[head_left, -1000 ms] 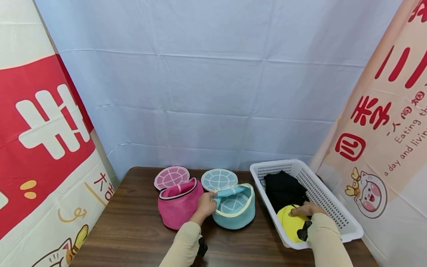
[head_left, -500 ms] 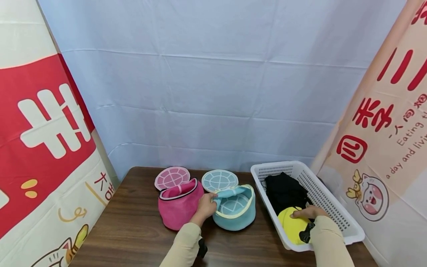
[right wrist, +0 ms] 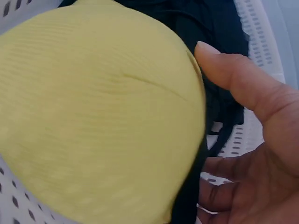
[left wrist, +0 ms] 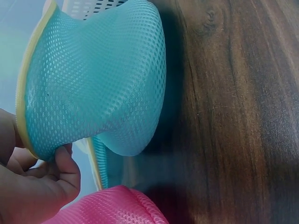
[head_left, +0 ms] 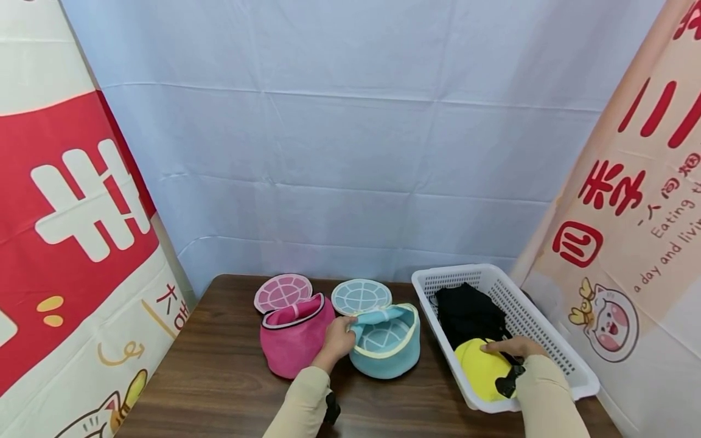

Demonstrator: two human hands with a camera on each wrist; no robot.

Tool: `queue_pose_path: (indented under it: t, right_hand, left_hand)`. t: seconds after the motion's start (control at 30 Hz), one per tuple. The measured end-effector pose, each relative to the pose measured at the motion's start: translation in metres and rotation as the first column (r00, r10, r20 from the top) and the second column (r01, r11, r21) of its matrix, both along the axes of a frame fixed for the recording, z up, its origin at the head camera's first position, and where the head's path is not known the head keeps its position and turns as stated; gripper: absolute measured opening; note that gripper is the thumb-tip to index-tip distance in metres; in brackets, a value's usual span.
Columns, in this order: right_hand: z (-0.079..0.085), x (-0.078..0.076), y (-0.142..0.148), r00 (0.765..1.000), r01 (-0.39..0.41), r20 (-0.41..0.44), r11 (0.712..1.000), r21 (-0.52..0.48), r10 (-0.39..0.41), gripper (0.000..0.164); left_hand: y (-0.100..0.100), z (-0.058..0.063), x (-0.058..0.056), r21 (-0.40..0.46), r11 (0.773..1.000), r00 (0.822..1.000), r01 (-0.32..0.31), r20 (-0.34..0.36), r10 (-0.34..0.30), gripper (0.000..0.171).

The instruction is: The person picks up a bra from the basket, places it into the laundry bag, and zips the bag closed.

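Note:
My left hand [head_left: 338, 340] pinches the cream-edged rim of a light-blue mesh laundry bag [head_left: 386, 365], thumb and fingers on either side of it in the left wrist view. The bag stands upright, its top gaping and its round lid [head_left: 361, 297] folded back behind. Over in the white basket, my right hand [head_left: 517, 347] holds the edge of a bra with a yellow cup lining [right wrist: 103, 112]. The thumb tip lies at the cup's rim; the other fingers are partly hidden behind its black outer side. Beside the left hand stands a pink mesh laundry bag [head_left: 292, 350], also unzipped.
The white plastic basket [head_left: 438, 331] stands at the table's right side, with black clothing [head_left: 471, 313] in its far part. The pink bag's lid [head_left: 283, 292] lies back toward the curtain [head_left: 339, 152]. Dark wood tabletop [head_left: 219, 377] shows at the front left.
My right hand has shifted slightly rightward along the yellow cup, its thumb now nearer the rim. The left hand keeps its hold on the blue bag's rim.

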State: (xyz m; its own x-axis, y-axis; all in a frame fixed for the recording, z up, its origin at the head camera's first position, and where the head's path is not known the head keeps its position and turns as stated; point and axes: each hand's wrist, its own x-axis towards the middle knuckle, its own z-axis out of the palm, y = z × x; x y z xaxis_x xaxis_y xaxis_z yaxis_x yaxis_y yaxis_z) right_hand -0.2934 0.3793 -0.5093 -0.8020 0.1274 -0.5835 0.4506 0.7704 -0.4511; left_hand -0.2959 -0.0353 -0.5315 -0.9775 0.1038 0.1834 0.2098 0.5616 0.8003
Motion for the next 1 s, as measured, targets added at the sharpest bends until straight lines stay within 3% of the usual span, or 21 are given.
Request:
queue_pose_path:
  t: [0.1,0.23,0.47,0.7,1.0]
  right_hand:
    - [0.001,0.002,0.005,1.000,-0.022,0.006,0.998,-0.060,0.022,0.091]
    - [0.000,0.003,0.009,0.998,-0.048,0.025,0.997,-0.065,0.050,0.087]
    - [-0.003,0.001,0.008,1.000,-0.004,0.024,0.998,-0.065,0.005,0.096]
    - [-0.011,-0.001,0.004,0.997,0.036,0.060,0.997,0.062,-0.039,0.108]
    - [-0.009,-0.001,0.000,0.997,0.031,0.066,0.999,-0.026,-0.029,0.108]
  left_hand:
    - [-0.001,0.001,0.000,-0.003,1.000,1.000,0.007,0.000,-0.007,0.037]
    - [-0.002,0.002,-0.001,-0.008,1.000,1.000,0.007,-0.013,-0.007,0.037]
    - [-0.001,0.003,-0.001,-0.013,1.000,1.000,0.009,-0.012,-0.009,0.037]
    - [-0.002,0.001,-0.002,-0.011,1.000,1.000,0.008,-0.005,-0.008,0.037]
    - [-0.002,0.002,-0.003,0.003,1.000,1.000,0.022,0.001,-0.022,0.037]
